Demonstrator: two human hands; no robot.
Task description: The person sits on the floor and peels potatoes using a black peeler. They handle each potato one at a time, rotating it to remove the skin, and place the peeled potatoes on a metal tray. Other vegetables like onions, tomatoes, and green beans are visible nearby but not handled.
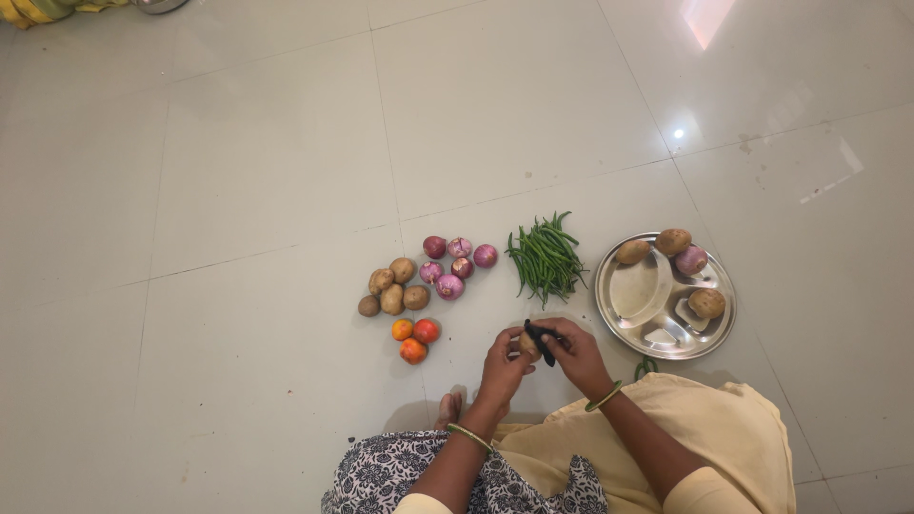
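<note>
Left hand [503, 366] is closed around a small potato [528, 345], held up in front of the lap, above the floor [238, 190]. Right hand [574, 354] is closed on a black peeler [540, 341], its blade laid across the potato. Whether any skin is off this one: cannot tell, it's mostly hidden by fingers.

Just beyond the hands, on the floor:
- three tomatoes [414, 337], orange-red, touching, to the left
- potato pile [392, 289] behind them, five, all brown-skinned, so I judge them not yet peeled
- onions [456, 262], six, purple, skins on, next to the pile
- green beans [546, 257] in a loose bundle, right of the onions; a couple of stray beans [645, 365] lie near the right knee

To the right, steel tray [657, 328] with compartments: three potatoes and one onion along its far and right edge, main compartment bare. Those look brown and unpeeled too, though that is hard to be sure of at this size.

Progress, my read: early. One potato in hand, no clearly peeled item visible, no peel heap visible. Pile, onions, beans all left.
</note>
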